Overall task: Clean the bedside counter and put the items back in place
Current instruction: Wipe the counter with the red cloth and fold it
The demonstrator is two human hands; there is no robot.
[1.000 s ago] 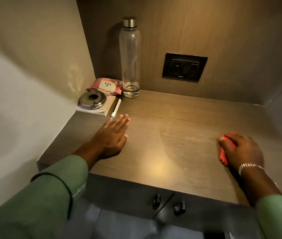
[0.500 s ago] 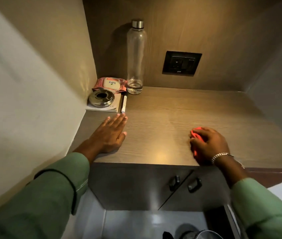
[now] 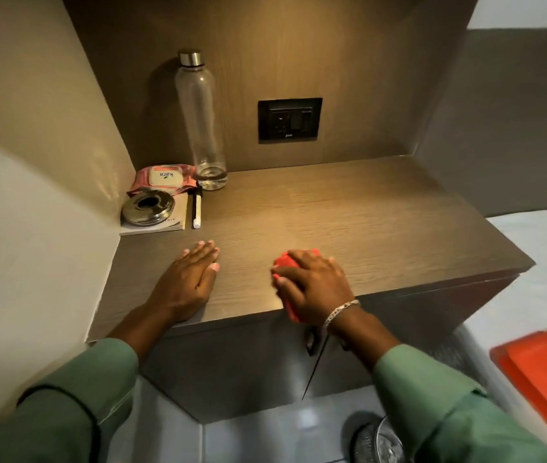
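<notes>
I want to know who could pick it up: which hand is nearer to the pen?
Left. The left hand lies flat just in front of the pen; the right hand, on the red cloth, is farther right.

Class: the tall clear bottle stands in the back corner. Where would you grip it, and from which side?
Grip the clear bottle around its straight mid-body, coming from the front right. It stands upright near the back wall, with the wipes pack and pen crowding its left, so that side is open. The steel cap is a narrower hold.

Matt wood-grain surface (image 3: 349, 225), with shiny items in the corner.
Clear glossy bottle (image 3: 201, 128) with brushed-metal cap; polished metal ashtray (image 3: 148, 210) on paper notepad (image 3: 178, 218); red cloth (image 3: 287, 262).
</notes>
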